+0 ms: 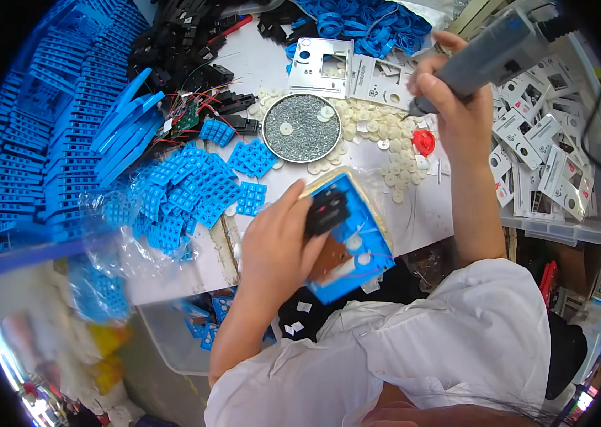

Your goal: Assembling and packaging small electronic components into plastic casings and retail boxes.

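My left hand grips a blue plastic housing over the table's near edge, its open side turned up. Under my fingers a black plastic part sits at the housing's upper left end. White round pieces and a thin wire show inside. My right hand is wrapped round a grey electric screwdriver, raised at the upper right. Its tip points down-left, apart from the housing. Between the hands and farther back stands a round metal dish of small screws, with white discs lying on them.
Loose white discs and a red piece lie right of the dish. Blue keypads and stacked blue housings fill the left. Black parts lie behind. White printed panels fill a clear bin at right.
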`<action>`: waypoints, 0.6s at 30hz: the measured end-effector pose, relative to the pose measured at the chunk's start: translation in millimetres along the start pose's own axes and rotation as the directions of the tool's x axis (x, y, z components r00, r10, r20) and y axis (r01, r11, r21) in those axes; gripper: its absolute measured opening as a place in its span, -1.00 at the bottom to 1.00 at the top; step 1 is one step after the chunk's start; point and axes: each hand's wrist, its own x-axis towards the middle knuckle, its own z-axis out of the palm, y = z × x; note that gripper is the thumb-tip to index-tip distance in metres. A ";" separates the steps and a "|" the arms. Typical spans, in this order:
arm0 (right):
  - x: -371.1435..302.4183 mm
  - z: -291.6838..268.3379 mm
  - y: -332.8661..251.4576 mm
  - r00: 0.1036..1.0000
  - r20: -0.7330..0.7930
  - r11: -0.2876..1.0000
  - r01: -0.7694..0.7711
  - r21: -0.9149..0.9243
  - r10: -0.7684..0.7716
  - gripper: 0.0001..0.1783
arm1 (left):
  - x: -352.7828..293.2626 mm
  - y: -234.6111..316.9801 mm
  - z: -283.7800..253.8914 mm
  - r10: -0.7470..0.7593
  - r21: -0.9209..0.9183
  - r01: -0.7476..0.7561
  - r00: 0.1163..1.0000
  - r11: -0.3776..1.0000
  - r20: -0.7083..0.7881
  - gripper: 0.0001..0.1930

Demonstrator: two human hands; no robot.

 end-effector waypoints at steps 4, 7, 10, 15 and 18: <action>-26.3 -1.9 -30.4 0.805 -0.331 0.844 0.349 -0.408 -0.493 -0.32 | -86.3 -23.7 -77.3 -0.286 -0.344 0.196 0.929 0.918 -0.234 -0.47; -52.4 0.0 -50.4 0.686 -0.321 0.756 0.618 -0.217 -0.653 -0.34 | -181.5 -59.4 -146.6 -0.602 -0.197 0.569 0.768 0.798 -0.219 -0.63; -46.1 35.1 -25.5 0.933 0.234 0.939 0.313 -0.142 -0.275 -0.65 | -303.4 -99.8 -152.2 -0.844 -0.384 0.757 0.516 0.529 -0.146 -0.68; -30.7 90.4 40.6 0.829 0.558 0.916 0.215 -0.339 0.012 -0.76 | -438.5 -147.0 -82.9 -0.948 -0.299 0.907 0.243 0.297 -0.203 -0.56; -29.1 113.5 79.0 0.736 0.677 0.847 0.359 -0.391 0.001 -0.75 | -476.6 -182.1 -21.0 -0.857 -0.181 0.905 0.279 0.385 -0.433 -0.52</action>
